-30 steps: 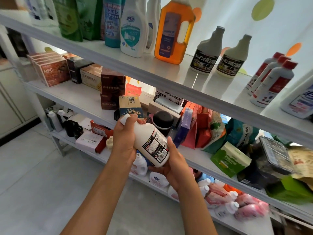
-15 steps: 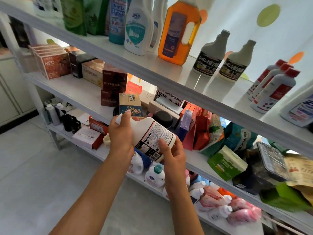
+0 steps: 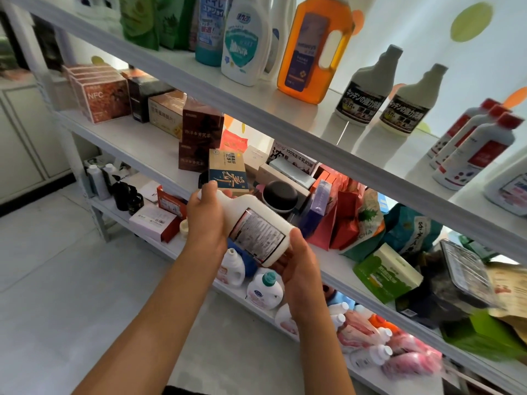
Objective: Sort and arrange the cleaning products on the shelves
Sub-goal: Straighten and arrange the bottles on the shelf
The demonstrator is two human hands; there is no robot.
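- White metal shelving (image 3: 256, 109) crosses the frame on a slant, in front of a pale wall with green and orange dots.
- Compared with half a second ago, the white plastic bottle with a printed back label (image 3: 251, 223) sits slightly higher against the shelves, and its label faces up more squarely.
- Smooth, matte and round-shouldered, the bottle lies tilted at centre frame, neck toward the upper left, base toward the lower right.
- At the neck end, the left hand (image 3: 206, 220) wraps its fingers around the bottle.
- Under the base, the right hand (image 3: 296, 266) cups and grips it, thumb beside the label.
- On the top shelf stand a glossy amber plastic jug with a handle (image 3: 313, 49) and two grey bottles with black labels (image 3: 385, 92), at upper right.
- Cardboard boxes (image 3: 99, 92) line the middle shelf at left.
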